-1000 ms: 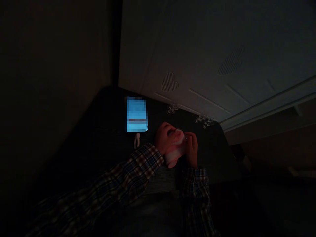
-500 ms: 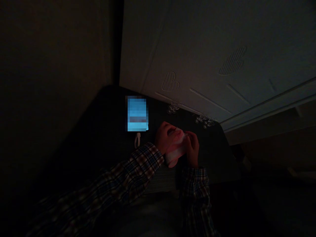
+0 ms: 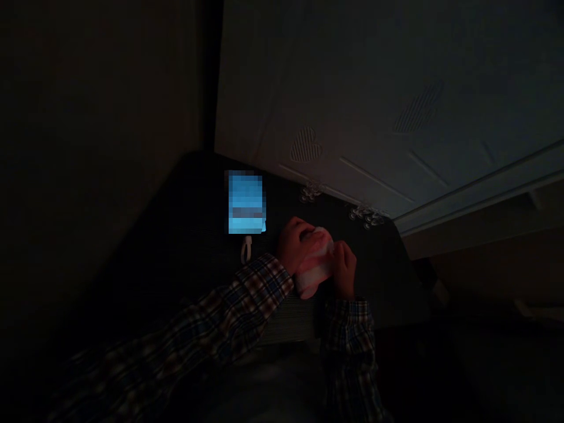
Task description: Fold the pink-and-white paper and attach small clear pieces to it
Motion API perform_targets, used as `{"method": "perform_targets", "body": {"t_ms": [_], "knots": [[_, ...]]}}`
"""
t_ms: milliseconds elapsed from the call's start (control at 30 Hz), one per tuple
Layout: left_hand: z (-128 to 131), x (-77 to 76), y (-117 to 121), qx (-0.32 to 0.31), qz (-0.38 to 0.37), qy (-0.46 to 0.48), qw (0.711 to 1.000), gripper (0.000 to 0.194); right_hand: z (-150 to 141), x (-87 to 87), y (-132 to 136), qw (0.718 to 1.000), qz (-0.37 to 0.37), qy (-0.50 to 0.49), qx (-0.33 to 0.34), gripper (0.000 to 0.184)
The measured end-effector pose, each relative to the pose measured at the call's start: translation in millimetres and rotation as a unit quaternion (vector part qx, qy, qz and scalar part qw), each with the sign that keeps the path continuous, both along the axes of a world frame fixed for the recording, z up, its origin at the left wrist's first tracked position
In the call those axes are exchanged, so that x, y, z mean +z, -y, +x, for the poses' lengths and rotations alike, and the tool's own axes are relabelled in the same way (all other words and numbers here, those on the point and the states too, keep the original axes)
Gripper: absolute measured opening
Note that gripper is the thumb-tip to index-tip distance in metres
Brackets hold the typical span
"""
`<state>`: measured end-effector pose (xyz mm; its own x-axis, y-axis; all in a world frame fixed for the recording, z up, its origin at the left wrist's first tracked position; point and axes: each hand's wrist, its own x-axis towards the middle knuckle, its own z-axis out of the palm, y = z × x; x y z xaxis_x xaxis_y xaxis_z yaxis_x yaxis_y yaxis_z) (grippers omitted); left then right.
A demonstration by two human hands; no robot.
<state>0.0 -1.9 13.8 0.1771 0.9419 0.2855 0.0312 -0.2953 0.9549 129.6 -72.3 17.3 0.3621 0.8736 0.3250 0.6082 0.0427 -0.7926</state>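
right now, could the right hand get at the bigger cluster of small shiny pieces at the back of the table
Probably yes: the cluster lies just beyond the right hand and nothing visible blocks the way, though that hand's fingers are bent close against the pink-and-white item.

pink-and-white soft item (image 3: pixel 318 269): partly hidden under left hand (image 3: pixel 293 245) | right hand (image 3: pixel 345 270): fingertips hidden, contact unclear | lit screen (image 3: pixel 245 202) near table's (image 3: pixel 383 282) back-left corner: pixelated, unreadable | curly ornament (image 3: pixel 366 216) at back edge: too small to identify
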Motion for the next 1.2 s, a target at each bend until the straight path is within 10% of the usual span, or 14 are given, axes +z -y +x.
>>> {"method": "perform_targets", "body": {"t_ms": [1200], "knots": [[-0.3,-1.6,1.3,-0.01,0.027,0.003,1.0,0.011,-3.6,2.0,-2.0,0.999,0.036,-0.023,-0.011,0.03]]}}
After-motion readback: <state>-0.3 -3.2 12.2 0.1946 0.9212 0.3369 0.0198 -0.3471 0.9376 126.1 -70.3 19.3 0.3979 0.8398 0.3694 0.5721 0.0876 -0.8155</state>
